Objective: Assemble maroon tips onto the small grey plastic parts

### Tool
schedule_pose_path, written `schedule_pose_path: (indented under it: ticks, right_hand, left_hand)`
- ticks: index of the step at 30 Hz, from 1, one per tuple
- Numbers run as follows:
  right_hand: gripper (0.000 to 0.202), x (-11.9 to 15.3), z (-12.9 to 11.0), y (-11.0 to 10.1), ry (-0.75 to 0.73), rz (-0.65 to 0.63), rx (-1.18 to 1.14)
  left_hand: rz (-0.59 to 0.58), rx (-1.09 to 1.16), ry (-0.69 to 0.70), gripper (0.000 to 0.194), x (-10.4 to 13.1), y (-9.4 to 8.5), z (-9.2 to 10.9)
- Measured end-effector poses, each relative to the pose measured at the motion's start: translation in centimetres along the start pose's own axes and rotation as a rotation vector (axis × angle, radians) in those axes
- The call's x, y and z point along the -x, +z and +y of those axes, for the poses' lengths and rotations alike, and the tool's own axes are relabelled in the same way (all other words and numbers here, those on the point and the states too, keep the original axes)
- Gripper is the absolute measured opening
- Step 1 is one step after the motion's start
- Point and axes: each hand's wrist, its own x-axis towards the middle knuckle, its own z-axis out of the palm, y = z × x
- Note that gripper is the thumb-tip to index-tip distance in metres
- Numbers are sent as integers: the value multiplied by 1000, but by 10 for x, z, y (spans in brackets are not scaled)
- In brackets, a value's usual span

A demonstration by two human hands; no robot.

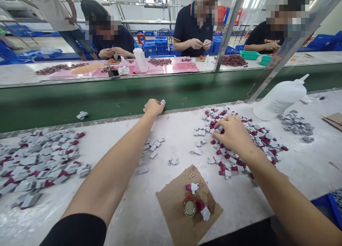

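My left hand (pixel 153 107) pinches a small grey-and-maroon part (pixel 162 102) at its fingertips, toward three o'clock, over the green belt's near edge; I can't make out its long axis. That forearm reaches up toward one o'clock. My right hand (pixel 232 132), palm down, points to ten o'clock with bent fingers in the right-hand pile (pixel 263 140), its nearest thing; whether they grip a piece, I can't tell. At six o'clock on the bench (pixel 149 217) lies cardboard (pixel 173 199).

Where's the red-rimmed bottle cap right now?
In the head view, the red-rimmed bottle cap sits low, right of centre, on the cardboard, beside two grey-and-maroon pieces.
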Motion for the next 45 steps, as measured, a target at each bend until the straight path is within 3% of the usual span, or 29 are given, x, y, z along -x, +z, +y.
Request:
schedule_pose_path:
  ticks: [3,7,9,11,14,18,25,29,34,40,45]
  right_hand:
    - [5,6,0,1,-8,-4,-13]
    - [11,18,-1,-11,-11,20,-112]
    - [17,26,-3,-20,24,40,-217]
    - [24,35,-6,-27,124,42,-461]
    - [36,51,-12,-33,317,-15,-953]
    - [49,69,-20,-30,425,-107,-1202]
    - [32,99,-31,-24,316,-243,-1164]
    - [28,123,-35,-24,274,-318,-1064]
    - [23,151,-29,-22,222,-256,-905]
    - [13,179,-19,-20,-13,-151,-525]
    - [10,191,-14,-18,-64,-153,-499]
  left_hand:
    - [38,-79,-22,30,21,-12,0]
    - [42,-189,-13,28,84,-40,8]
    - [1,-246,7,29,123,-53,14]
    - [-137,-397,66,26,158,-62,19]
    - [-299,-508,109,24,190,-62,23]
    - [-274,-542,107,12,197,-50,20]
    - [-203,-391,148,14,202,-44,22]
    - [-279,-124,182,18,224,-52,44]
    - [-407,58,42,19,250,-53,62]
    - [-462,68,-102,24,273,-56,51]
    - [-403,-57,35,20,297,-58,37]
